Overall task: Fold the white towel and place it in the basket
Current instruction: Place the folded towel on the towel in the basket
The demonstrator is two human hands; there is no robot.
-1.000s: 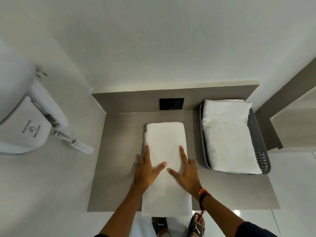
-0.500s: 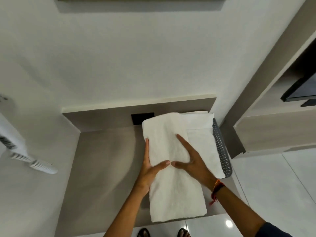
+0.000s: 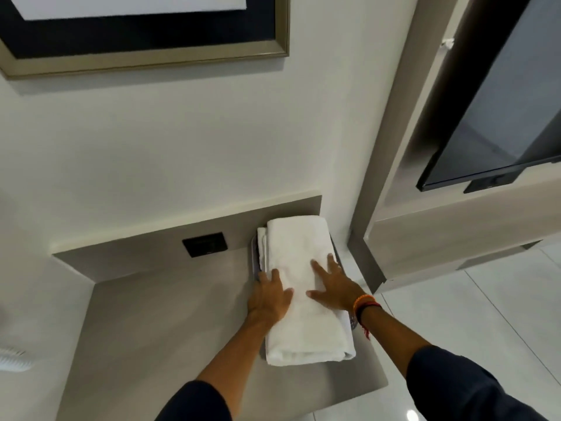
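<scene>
folded white towel [image 3: 299,287] lies on the basket [image 3: 254,256], far right of the grey counter [image 3: 158,323]. left hand [image 3: 268,294] and right hand [image 3: 332,284] rest flat and spread on it, gripping nothing. white wall behind.

This looks like a hotel room. A framed picture [image 3: 142,31] hangs over a built-in grey bench [image 3: 170,323] with a black wall socket [image 3: 205,244], beside a wall-mounted television [image 3: 498,117] and glossy white floor tiles [image 3: 485,314].
</scene>
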